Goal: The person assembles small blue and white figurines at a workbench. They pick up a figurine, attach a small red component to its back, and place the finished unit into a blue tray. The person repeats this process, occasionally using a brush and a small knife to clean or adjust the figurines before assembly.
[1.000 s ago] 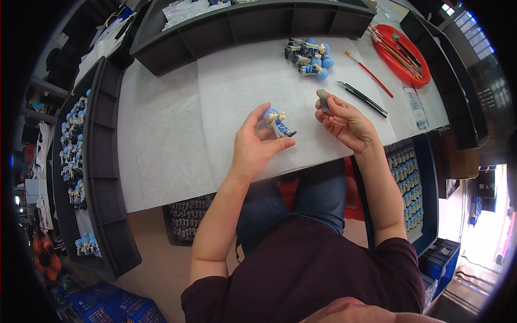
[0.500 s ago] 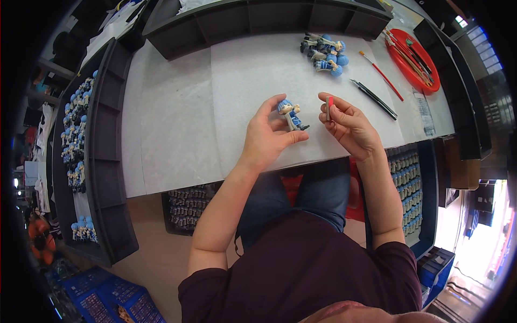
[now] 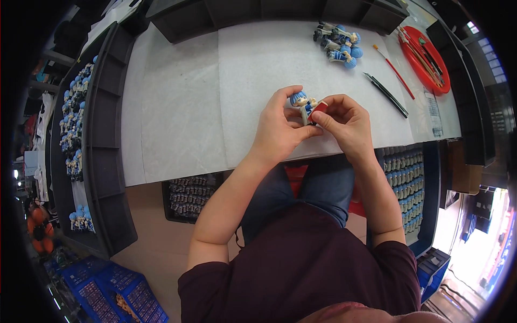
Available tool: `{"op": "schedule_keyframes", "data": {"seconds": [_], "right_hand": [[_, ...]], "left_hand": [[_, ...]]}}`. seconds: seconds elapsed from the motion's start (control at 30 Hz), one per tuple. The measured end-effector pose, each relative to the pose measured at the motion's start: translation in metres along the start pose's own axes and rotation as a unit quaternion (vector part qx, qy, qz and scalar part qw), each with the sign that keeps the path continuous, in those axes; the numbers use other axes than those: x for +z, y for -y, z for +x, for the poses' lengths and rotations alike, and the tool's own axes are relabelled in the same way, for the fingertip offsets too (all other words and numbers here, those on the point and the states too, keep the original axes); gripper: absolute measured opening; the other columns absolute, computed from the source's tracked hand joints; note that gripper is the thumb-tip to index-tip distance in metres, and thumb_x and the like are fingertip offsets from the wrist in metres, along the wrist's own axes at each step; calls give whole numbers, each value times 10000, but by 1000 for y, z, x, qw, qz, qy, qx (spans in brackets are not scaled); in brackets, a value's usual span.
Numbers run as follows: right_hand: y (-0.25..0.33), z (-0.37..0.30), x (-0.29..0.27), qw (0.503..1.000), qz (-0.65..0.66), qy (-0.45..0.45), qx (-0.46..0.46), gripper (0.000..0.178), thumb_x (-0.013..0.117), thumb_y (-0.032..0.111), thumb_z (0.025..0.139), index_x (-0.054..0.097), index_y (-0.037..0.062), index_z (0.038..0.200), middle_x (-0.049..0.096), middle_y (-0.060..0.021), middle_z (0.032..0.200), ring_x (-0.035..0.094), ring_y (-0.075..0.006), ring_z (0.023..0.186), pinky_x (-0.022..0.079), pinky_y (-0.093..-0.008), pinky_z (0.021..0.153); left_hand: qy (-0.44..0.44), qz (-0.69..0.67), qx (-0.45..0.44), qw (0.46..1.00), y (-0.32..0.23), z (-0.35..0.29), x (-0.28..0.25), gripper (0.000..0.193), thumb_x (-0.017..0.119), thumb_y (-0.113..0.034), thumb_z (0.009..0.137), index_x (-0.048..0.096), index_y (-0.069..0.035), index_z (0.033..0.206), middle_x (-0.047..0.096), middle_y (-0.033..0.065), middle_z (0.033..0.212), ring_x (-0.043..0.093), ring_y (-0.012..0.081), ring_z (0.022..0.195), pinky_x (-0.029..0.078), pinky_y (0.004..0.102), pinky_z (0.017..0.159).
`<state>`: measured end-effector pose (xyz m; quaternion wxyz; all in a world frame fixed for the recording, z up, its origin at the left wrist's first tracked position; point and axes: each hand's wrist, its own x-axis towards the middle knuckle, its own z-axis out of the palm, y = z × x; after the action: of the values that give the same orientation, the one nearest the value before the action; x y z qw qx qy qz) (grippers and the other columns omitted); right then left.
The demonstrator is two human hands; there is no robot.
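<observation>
Over the paper-covered table point(image 3: 177, 102), my left hand point(image 3: 272, 132) is closed round a small toy figurine point(image 3: 299, 99) with light blue hair and a blue and white outfit. The figurine leans between its thumb and fingers, head toward the far side. Pinched in my right hand point(image 3: 350, 126) is a small flat red piece point(image 3: 319, 112) with a pale edge. That piece is at the figurine's front, covering part of its lower body; whether the two touch, I cannot tell.
Several similar figurines point(image 3: 340, 48) lie piled at the back. To their right are a red-handled paintbrush point(image 3: 398, 75), two dark pens point(image 3: 389, 97) and a red tray point(image 3: 442, 85) of brushes. Dark crates border the table at left point(image 3: 107, 145) and back point(image 3: 280, 8). A figurine-filled crate point(image 3: 431, 183) stands low right.
My right hand has brought the red piece leftward to the figurine's front and turned it so its red face shows. The left hand still holds the figurine. The whole view has shifted slightly.
</observation>
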<state>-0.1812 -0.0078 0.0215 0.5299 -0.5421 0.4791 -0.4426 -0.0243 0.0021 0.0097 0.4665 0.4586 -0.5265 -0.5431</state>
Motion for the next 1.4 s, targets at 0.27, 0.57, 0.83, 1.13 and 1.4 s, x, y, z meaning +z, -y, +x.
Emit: {"op": "schedule_keyframes", "data": {"seconds": [0.27,0.57,0.83,1.13,1.4], "right_hand": [[1,1,-5,1000,6,8,-2,236,695,59,773,574,-28,956,648,-80,837,618,-104,757,507,-227,690],[0,-5,7,999,28,-43,12,371,689,36,757,470,-27,1050,648,-133,836,620,-126,748,490,-219,650],[2,1,4,999,-9,-29,43,412,672,13,716,431,-31,1048,655,-148,806,625,-141,746,492,-239,636],[-1,-2,6,998,-11,-52,30,423,668,16,697,394,-10,1019,649,-151,778,616,-137,723,487,-245,637],[-5,-3,8,998,25,-63,14,415,667,-6,707,359,3,984,639,-149,780,615,-144,722,493,-247,632]], "left_hand": [[-8,38,3,999,2,0,1,724,788,18,635,388,-20,1237,568,174,1006,638,198,853,560,284,722],[-24,8,-10,1000,2,1,2,710,814,3,587,421,26,1178,529,162,1048,602,188,855,567,290,695],[-25,18,9,999,5,1,3,689,808,9,582,435,31,1161,505,139,1093,598,191,868,574,287,686],[-32,31,54,998,13,3,4,664,795,29,579,447,32,1145,487,139,1105,602,189,845,578,284,674],[-21,49,32,998,8,1,2,654,793,-7,632,425,37,1171,529,147,1058,592,181,882,570,286,701]]}}
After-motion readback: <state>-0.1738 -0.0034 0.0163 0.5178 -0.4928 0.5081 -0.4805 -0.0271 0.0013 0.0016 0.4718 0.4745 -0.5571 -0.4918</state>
